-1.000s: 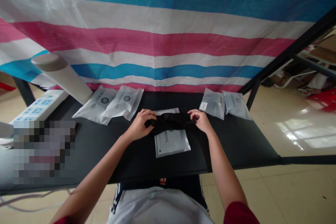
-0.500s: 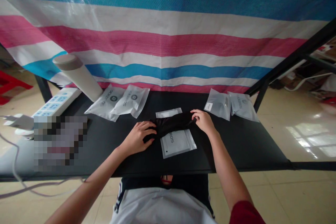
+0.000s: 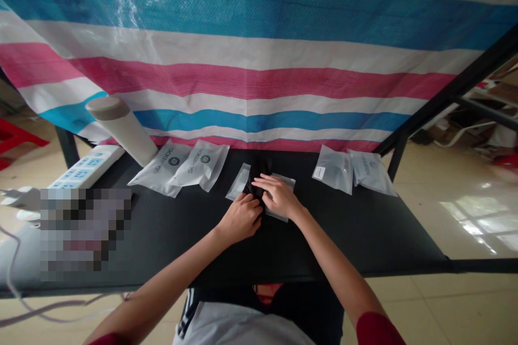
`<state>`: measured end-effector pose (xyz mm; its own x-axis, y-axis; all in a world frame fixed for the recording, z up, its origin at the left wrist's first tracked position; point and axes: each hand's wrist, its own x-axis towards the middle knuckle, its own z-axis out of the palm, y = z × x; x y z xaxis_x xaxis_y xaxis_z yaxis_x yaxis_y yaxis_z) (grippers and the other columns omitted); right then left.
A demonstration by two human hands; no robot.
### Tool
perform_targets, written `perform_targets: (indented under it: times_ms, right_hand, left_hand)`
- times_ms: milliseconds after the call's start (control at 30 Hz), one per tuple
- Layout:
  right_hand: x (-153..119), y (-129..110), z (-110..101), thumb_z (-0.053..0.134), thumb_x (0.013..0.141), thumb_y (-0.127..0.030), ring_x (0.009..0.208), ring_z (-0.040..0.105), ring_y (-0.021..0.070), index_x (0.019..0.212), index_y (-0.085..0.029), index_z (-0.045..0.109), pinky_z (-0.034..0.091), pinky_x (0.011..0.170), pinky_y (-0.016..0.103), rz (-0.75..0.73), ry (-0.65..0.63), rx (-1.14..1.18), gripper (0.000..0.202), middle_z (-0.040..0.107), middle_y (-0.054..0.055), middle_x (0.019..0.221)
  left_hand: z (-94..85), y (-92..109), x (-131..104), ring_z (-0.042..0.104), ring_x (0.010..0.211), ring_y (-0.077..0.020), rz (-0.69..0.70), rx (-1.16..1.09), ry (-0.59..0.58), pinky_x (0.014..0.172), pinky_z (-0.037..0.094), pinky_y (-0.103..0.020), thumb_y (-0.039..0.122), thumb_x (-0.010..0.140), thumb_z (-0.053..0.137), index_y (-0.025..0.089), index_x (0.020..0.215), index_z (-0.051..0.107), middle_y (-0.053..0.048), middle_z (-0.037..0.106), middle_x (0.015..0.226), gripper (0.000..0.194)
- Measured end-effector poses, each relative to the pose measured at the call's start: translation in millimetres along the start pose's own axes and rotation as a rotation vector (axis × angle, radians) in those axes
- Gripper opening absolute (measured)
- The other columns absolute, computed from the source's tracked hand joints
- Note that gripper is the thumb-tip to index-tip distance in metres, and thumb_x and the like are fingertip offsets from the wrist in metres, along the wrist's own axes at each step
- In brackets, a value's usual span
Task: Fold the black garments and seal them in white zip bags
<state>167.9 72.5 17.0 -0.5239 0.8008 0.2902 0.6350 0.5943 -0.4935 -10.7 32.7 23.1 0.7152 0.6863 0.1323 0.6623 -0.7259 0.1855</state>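
Observation:
A black cloth item [image 3: 259,184] stands lengthwise over a flat frosted bag [image 3: 242,181], whose ends show to its left and right. My left hand [image 3: 243,216] has its fingers curled and closed on the near end of the black cloth. My right hand [image 3: 279,194] rests on the cloth and the bag's right part, its fingers stretched out. The two hands are close together, the right one slightly farther from me. Part of the cloth is hidden under my fingers.
Two filled frosted bags [image 3: 202,164] lie at the back left, two more [image 3: 334,168] at the back right. A white bottle [image 3: 123,129], a power strip [image 3: 87,166] and a pixelated object [image 3: 84,232] are on the left. A striped sheet [image 3: 251,83] hangs behind the black table [image 3: 364,237].
The black cloth and the bag under it have turned, the cloth from crosswise to lengthwise. My hands have come together. The camera view has tilted slightly upward.

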Motion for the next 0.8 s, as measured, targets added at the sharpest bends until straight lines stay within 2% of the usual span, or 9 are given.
perform_targets:
  times_ms: [100, 200, 300, 367, 433, 533, 700, 800]
  right_hand:
    - [-0.3, 5.9, 9.5, 0.044, 0.087, -0.013, 0.133, 0.047, 0.0236, 0.129, -0.021, 0.061, 0.034, 0.112, 0.046, 0.069, -0.079, -0.020, 0.047, 0.058, 0.006, 0.136]
    - [-4.8, 14.4, 11.0, 0.043, 0.088, -0.013, 0.131, 0.049, 0.0228, 0.127, -0.020, 0.063, 0.035, 0.113, 0.044, 0.139, -0.071, -0.030, 0.045, 0.060, 0.006, 0.135]
    - [-8.8, 20.2, 8.3, 0.042, 0.088, -0.011, 0.132, 0.048, 0.0207, 0.126, -0.020, 0.063, 0.037, 0.113, 0.040, 0.144, -0.049, 0.015, 0.045, 0.060, 0.005, 0.134]
    - [-10.0, 23.8, 7.1, 0.040, 0.089, -0.010, 0.134, 0.046, 0.0198, 0.127, -0.020, 0.062, 0.037, 0.113, 0.040, 0.135, -0.049, 0.056, 0.045, 0.059, 0.005, 0.135]
    - [-10.2, 28.1, 7.5, 0.039, 0.088, -0.008, 0.135, 0.045, 0.0194, 0.129, -0.021, 0.060, 0.035, 0.114, 0.041, 0.132, -0.056, 0.078, 0.048, 0.058, 0.005, 0.137]
    - [-10.2, 34.2, 10.3, 0.039, 0.084, -0.001, 0.136, 0.043, 0.0191, 0.131, -0.023, 0.058, 0.034, 0.115, 0.043, 0.131, -0.057, 0.083, 0.055, 0.056, 0.004, 0.139]
    - [-11.3, 35.9, 13.6, 0.039, 0.078, 0.003, 0.139, 0.039, 0.0196, 0.134, -0.024, 0.056, 0.033, 0.116, 0.044, 0.127, -0.058, 0.079, 0.064, 0.054, 0.004, 0.142]
    - [-11.7, 34.5, 13.6, 0.038, 0.078, 0.002, 0.140, 0.038, 0.0193, 0.134, -0.023, 0.055, 0.032, 0.116, 0.044, 0.129, -0.061, 0.080, 0.064, 0.052, 0.005, 0.143]
  left_hand:
    - [4.4, 0.2, 12.2, 0.057, 0.084, -0.0250, -0.002, -0.063, -0.022, 0.077, 0.045, -0.039, 0.027, 0.079, 0.063, 0.019, 0.081, 0.066, -0.008, 0.065, 0.085, 0.009]
    - [7.2, -1.2, 13.1, 0.058, 0.085, -0.0243, -0.008, -0.158, -0.034, 0.077, 0.046, -0.037, 0.032, 0.079, 0.065, 0.019, 0.088, 0.066, -0.007, 0.065, 0.086, 0.016]
    - [1.0, -5.4, 6.7, 0.058, 0.094, -0.0259, 0.043, -0.302, -0.033, 0.084, 0.047, -0.038, 0.041, 0.071, 0.074, 0.020, 0.104, 0.064, -0.008, 0.064, 0.098, 0.040]
    - [-6.1, -11.3, 2.4, 0.056, 0.106, -0.0285, 0.070, -0.387, -0.021, 0.094, 0.045, -0.041, 0.042, 0.063, 0.079, 0.022, 0.118, 0.060, -0.009, 0.062, 0.110, 0.061]
    - [-11.4, -19.4, -0.6, 0.050, 0.120, -0.0316, 0.065, -0.428, -0.014, 0.105, 0.038, -0.046, 0.037, 0.059, 0.081, 0.023, 0.127, 0.055, -0.010, 0.059, 0.123, 0.075]
    - [-12.0, -31.2, -2.8, 0.039, 0.135, -0.0337, 0.037, -0.451, -0.059, 0.115, 0.028, -0.050, 0.028, 0.057, 0.079, 0.023, 0.134, 0.050, -0.011, 0.052, 0.138, 0.082]
    - [-6.1, -39.0, -4.7, 0.038, 0.140, -0.0283, 0.013, -0.533, -0.122, 0.114, 0.035, -0.046, 0.008, 0.061, 0.064, 0.027, 0.138, 0.048, -0.009, 0.046, 0.147, 0.081]
    - [-7.1, -40.7, -5.8, 0.035, 0.142, -0.0274, 0.019, -0.575, -0.145, 0.114, 0.034, -0.046, 0.005, 0.061, 0.060, 0.028, 0.143, 0.043, -0.008, 0.042, 0.150, 0.087]
